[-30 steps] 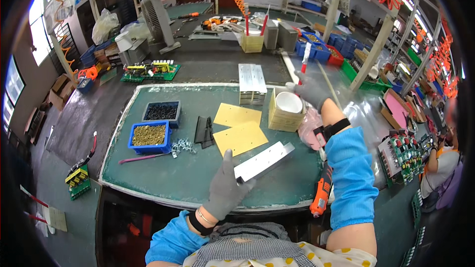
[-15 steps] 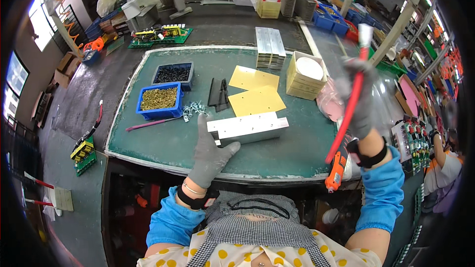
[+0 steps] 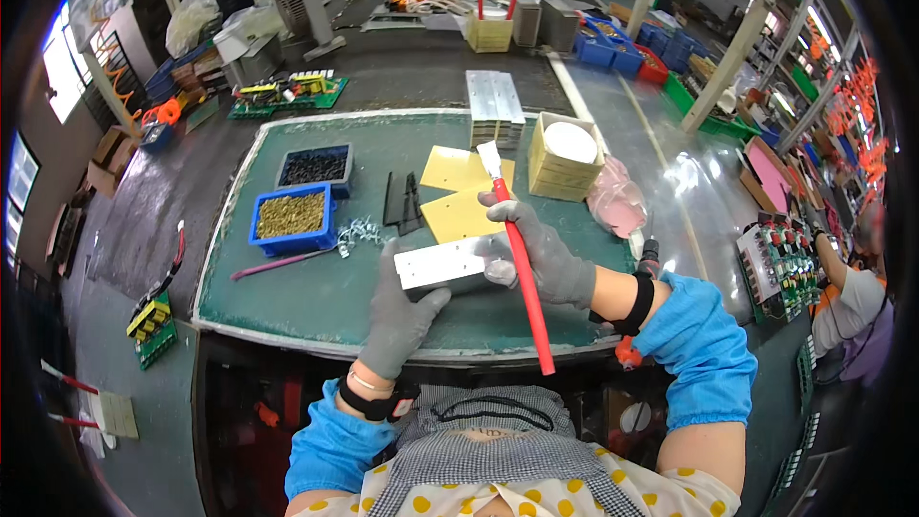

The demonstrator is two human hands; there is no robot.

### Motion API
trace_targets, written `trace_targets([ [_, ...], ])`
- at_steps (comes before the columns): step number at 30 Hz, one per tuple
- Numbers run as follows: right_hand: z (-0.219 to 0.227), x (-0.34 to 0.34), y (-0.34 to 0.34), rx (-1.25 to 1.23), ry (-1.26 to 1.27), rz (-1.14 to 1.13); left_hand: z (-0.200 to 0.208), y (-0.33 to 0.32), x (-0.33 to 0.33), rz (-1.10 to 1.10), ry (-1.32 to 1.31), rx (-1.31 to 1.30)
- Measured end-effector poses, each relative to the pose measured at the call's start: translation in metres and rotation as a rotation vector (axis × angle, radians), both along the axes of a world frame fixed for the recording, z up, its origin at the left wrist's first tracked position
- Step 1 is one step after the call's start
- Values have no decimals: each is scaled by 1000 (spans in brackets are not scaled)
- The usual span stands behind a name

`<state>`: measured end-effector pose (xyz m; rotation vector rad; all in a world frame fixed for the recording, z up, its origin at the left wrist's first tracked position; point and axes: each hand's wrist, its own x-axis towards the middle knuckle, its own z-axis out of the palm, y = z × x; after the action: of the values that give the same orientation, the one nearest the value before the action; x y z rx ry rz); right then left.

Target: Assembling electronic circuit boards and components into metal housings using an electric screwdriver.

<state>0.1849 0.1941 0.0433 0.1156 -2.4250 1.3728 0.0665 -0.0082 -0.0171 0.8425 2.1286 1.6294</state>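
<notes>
My left hand (image 3: pixel 397 316), in a grey glove, is closed round the left end of a silver metal bar (image 3: pixel 436 264) with small holes in its top. A brush with a long red handle (image 3: pixel 535 325) and pale bristles slants through my gloved right hand (image 3: pixel 555 263), bristles up and away from me. Fingers of that hand also reach the bar's right end and cover it. Just beyond the bar lie yellow sheets (image 3: pixel 455 218) and thin black strips (image 3: pixel 406 201). Small silvery screws (image 3: pixel 358 234) are heaped near my left fingertips, by a pink rod (image 3: pixel 278 266).
Left on the green mat stand a blue bin (image 3: pixel 299 245) of brass-coloured pieces and a greyish bin (image 3: pixel 342 189) of black ones. Stacked silver plates (image 3: pixel 494 96), a box (image 3: pixel 557 179) with a round white top and a pinkish bag (image 3: pixel 617 203) are farther right. Another person sits far right.
My right hand has swung in from the right with the brush and now meets the metal bar's right end. The bar has shifted slightly left and tilted under my left hand; the view has turned somewhat.
</notes>
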Motion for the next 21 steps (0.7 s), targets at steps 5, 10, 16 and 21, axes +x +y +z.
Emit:
trace_targets([
  [5, 88, 34, 60, 477, 284, -268, 12, -8, -5, -51, 79, -28],
  [10, 125, 50, 120, 45, 409, -505, 13, -8, -12, -149, -34, -46],
  [16, 120, 42, 169, 354, 12, -464, 10, -9, -17, -152, 1, -105],
  [21, 98, 16, 190, 704, -28, -185, 6, -9, -18, -128, -16, -147],
])
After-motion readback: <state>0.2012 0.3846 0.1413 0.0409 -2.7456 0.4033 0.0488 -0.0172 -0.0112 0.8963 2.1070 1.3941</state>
